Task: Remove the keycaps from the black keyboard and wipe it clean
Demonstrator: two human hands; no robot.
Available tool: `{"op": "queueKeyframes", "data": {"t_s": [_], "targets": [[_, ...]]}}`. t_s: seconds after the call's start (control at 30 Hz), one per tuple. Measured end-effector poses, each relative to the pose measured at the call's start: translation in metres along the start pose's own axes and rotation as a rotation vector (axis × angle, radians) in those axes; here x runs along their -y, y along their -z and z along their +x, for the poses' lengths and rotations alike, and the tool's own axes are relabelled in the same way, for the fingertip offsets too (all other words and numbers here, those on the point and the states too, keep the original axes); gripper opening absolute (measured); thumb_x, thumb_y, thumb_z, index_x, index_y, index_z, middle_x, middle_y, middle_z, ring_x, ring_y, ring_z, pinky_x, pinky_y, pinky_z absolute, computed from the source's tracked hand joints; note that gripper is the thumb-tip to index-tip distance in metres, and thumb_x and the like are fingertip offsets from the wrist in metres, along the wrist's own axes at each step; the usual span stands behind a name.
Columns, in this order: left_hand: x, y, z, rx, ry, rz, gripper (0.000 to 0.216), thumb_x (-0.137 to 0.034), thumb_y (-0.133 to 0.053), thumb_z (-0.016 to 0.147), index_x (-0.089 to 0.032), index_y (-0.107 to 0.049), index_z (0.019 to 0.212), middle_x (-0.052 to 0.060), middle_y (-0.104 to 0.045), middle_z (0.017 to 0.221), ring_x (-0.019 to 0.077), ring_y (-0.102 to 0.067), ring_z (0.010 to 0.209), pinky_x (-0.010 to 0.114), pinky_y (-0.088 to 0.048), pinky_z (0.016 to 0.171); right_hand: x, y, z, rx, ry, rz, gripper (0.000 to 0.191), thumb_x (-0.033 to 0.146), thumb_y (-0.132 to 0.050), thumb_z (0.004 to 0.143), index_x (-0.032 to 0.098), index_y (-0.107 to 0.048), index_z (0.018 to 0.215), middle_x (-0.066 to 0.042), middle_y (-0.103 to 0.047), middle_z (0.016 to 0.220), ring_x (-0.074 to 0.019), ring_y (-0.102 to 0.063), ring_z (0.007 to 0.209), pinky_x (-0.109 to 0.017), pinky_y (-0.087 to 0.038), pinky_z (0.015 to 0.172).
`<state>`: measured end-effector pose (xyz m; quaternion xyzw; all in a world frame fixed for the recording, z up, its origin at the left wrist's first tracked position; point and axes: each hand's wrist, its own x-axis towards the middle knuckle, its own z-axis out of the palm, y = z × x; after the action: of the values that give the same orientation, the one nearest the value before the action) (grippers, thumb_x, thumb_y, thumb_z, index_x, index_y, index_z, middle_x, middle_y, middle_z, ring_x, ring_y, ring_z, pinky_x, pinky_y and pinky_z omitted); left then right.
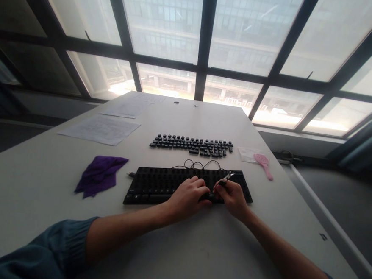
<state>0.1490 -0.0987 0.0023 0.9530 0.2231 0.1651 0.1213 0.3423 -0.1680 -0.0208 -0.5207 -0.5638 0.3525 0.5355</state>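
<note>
A black keyboard (pixel 157 183) with its keycaps removed lies on the white table (pixel 197 251) in front of me. My left hand (pixel 188 197) rests on the keyboard's front middle, fingers curled and pressing it. My right hand (pixel 233 196) is closed on a small keycap puller tool (pixel 226 179), its tip down at the keyboard beside my left fingers. Rows of loose black keycaps (pixel 192 145) are laid out on the table behind the keyboard. The keyboard's thin cable (pixel 197 163) loops between them.
A crumpled purple cloth (pixel 100 175) lies left of the keyboard. A pink brush (pixel 263 164) sits to the right beside a small clear bag (pixel 247 154). Paper sheets (pixel 100 129) lie at the far left. Large windows stand beyond the table's far edge.
</note>
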Motion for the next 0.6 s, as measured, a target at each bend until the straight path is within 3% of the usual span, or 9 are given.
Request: {"op": "queueKeyframes", "data": {"t_s": [0.6], "targets": [[0.002, -0.005, 0.000, -0.014, -0.001, -0.042, 0.020, -0.032, -0.072, 0.085, -0.022, -0.067, 0.102, 0.005, -0.063, 0.099, 0.0219, -0.053, 0.097, 0.034, -0.046, 0.084, 0.017, 0.003, 0.009, 0.180, 0.080, -0.244, 0.024, 0.031, -0.058, 0.092, 0.017, -0.062, 0.074, -0.001, -0.059, 0.066, -0.0150, -0.052, 0.063, -0.026, -0.044, 0.059]]}}
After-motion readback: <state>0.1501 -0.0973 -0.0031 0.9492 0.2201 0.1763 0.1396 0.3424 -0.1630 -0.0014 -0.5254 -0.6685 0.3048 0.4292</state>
